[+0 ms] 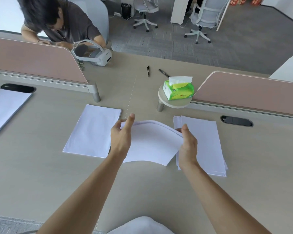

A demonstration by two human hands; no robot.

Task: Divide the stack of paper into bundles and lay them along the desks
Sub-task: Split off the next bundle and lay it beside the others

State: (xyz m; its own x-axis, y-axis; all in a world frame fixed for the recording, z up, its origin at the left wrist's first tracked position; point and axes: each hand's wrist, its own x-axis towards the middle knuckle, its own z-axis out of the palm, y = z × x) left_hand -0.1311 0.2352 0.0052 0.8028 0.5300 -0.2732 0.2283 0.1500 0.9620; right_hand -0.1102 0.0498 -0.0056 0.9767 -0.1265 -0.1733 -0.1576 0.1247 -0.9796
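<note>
Bundle (150,142) bowed, gripped by left hand (121,135) and right hand (188,145) | tissue pack (178,92): tissue sticking out

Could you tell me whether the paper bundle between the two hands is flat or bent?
Bent: the bundle arches upward between the left hand and right hand, each holding one side, and its far edge curves.

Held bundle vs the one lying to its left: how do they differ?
The held bundle is gripped at both sides by the left hand and right hand. The left bundle lies on the desk, untouched. The held bundle bows upward in an arch, while the left bundle is flat and squared. Both are plain white sheets.
</note>
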